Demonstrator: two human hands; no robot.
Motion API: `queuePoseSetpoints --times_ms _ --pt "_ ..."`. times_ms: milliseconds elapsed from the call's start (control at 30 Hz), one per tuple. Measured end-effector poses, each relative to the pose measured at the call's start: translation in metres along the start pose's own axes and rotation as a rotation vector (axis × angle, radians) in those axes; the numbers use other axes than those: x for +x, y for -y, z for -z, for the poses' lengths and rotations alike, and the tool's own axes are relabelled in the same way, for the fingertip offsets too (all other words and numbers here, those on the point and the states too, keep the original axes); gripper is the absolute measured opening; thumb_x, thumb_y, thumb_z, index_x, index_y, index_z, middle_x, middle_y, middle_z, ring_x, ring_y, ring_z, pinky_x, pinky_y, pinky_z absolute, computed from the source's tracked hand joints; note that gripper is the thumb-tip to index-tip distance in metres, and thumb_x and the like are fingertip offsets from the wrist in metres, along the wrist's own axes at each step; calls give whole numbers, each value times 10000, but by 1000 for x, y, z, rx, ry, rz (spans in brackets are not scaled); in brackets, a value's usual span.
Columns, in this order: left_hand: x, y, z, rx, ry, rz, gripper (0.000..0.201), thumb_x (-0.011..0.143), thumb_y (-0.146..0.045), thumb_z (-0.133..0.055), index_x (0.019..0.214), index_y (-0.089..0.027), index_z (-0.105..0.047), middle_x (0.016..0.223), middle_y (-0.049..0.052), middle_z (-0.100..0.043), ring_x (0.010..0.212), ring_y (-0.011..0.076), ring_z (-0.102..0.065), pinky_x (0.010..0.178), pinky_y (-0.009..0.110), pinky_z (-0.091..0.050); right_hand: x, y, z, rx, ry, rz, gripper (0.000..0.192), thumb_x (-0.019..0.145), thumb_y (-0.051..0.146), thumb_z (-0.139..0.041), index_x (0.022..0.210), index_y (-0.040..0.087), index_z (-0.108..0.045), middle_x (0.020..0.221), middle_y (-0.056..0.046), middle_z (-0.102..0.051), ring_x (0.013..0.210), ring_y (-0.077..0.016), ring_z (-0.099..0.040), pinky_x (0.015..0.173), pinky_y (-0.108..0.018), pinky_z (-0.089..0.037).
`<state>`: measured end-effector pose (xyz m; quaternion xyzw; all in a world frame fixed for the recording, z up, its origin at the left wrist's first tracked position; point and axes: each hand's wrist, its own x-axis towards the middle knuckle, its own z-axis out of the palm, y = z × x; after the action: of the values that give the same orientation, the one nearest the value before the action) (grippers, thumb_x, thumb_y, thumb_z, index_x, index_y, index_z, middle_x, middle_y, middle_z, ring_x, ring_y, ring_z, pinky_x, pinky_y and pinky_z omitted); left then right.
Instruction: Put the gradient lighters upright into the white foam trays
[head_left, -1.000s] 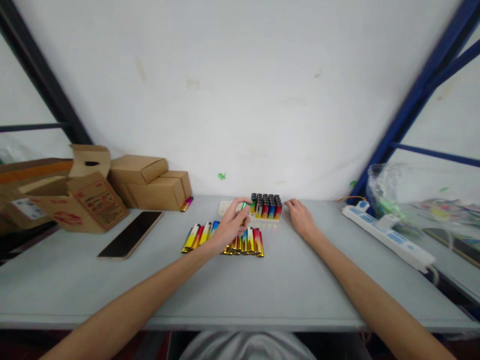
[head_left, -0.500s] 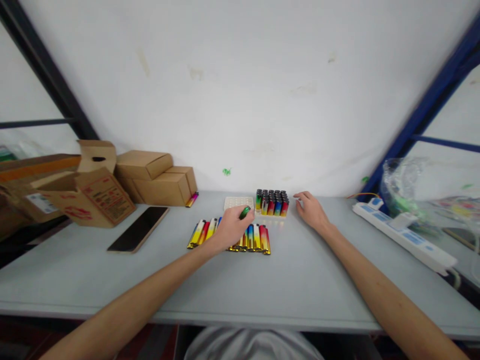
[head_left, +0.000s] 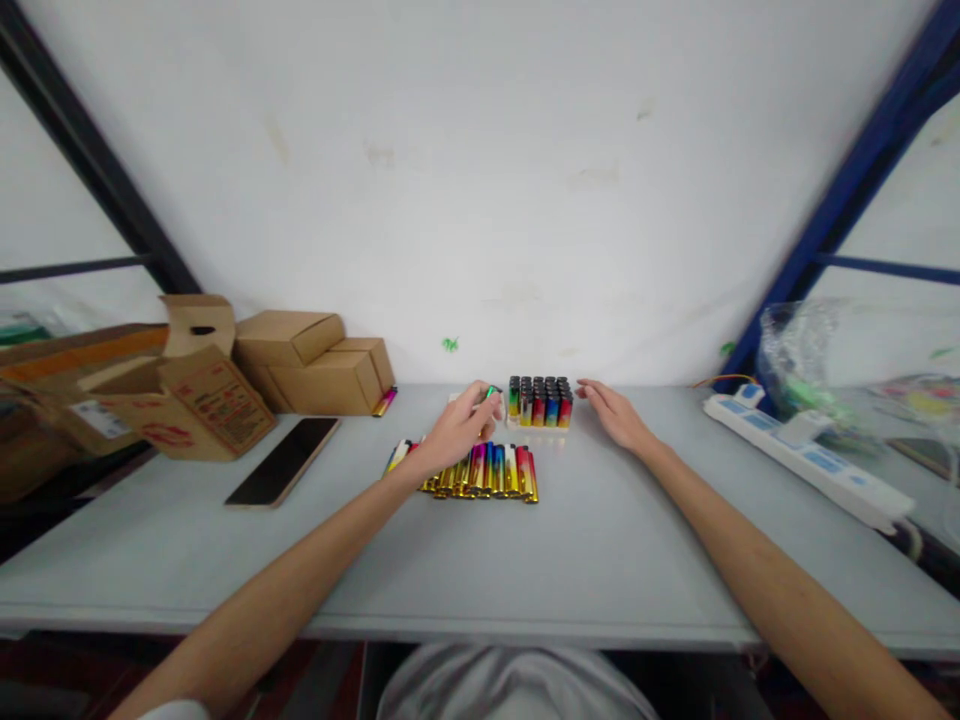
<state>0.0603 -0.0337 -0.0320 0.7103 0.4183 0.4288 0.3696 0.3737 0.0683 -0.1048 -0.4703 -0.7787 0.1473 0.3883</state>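
The left grip (head_left: 466, 418) is closing thumb and fingers around a green lighter (head_left: 491, 392), so it is standing narrow and full; only the lighter's upper end is showing past the fingertips, while the rest is hiding inside the hand, and its exact tilt is hard to tell. The lighter is sitting just left of the block (head_left: 541, 403), where many lighters are standing upright and packed together, dark tops up, and it is showing beyond the row (head_left: 504, 472) of loose lighters lying on the bench (head_left: 592, 570). A pale tray (head_left: 453, 397) is peeking out behind the left hand, mostly hidden. The right grip (head_left: 611, 412) is resting just beside the block's right side, fingers loosely extended and nothing showing in them; whether a fingertip is touching is unclear. The step in hand seems to be handling one lighter at a time between the row and the upright ones, and the next move is probably calling for a steady pinch and careful lining-up of that lighter, without knocking its close-standing neighbours, while the right hand is staying ready to steady the block.
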Motion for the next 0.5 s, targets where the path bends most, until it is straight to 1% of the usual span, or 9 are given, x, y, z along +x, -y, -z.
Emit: queuePoseSetpoints --times_ms 67,133,200,267,333,367,433,500 --pt "10 3 4 -16 -5 -23 324 980 -520 -519 960 -198 -539 765 -18 -595 611 106 -571 616 256 -488 -3 7 0 72 63 -39 489 1068 489 -353 1440 218 -517 1327 -117 -696 1256 -256 -643 1127 -482 -456" --pt "24 5 7 -16 -52 -52 340 925 -516 -599 991 -183 -601 880 24 -640 743 138 -640 681 281 -547 -4 12 -1 107 122 -33 579 1039 544 -427 1506 203 -448 1407 -143 -645 1313 -274 -607 1153 -504 -431" --pt "38 7 9 8 -80 -81 357 866 -494 -671 1006 -166 -665 997 69 -683 870 175 -671 754 315 -580 -5 15 -4 125 177 31 686 980 572 -550 1531 185 -416 1467 -163 -593 1342 -291 -581 1159 -513 -425" --pt "50 9 11 69 -48 -113 334 834 -440 -718 1007 -154 -714 1054 96 -726 933 195 -687 855 349 -579 -4 16 -7 117 205 124 778 898 574 -681 1521 180 -432 1500 -164 -560 1360 -305 -561 1167 -515 -418" --pt "58 13 12 152 7 -134 294 815 -376 -746 1007 -153 -739 1020 99 -761 929 200 -703 917 366 -563 -4 14 -9 71 201 186 817 833 559 -763 1492 173 -473 1495 -166 -563 1352 -320 -563 1168 -522 -416" --pt "60 15 13 188 22 -135 281 806 -349 -755 1009 -155 -742 980 93 -770 916 203 -711 916 370 -564 -3 12 -11 38 189 196 812 817 552 -780 1472 164 -497 1473 -172 -582 1332 -329 -578 1157 -529 -426" --pt "62 20 12 244 31 -117 265 786 -309 -768 1003 -162 -735 897 80 -774 863 209 -724 860 365 -581 -3 9 -12 -22 170 201 760 815 544 -784 1419 147 -550 1406 -180 -631 1275 -342 -616 1117 -534 -461" --pt "62 26 12 272 41 -97 248 787 -292 -762 999 -170 -718 864 73 -774 817 212 -733 794 352 -591 -2 7 -13 -61 172 209 692 828 546 -772 1363 145 -594 1341 -174 -668 1222 -338 -642 1076 -521 -491"
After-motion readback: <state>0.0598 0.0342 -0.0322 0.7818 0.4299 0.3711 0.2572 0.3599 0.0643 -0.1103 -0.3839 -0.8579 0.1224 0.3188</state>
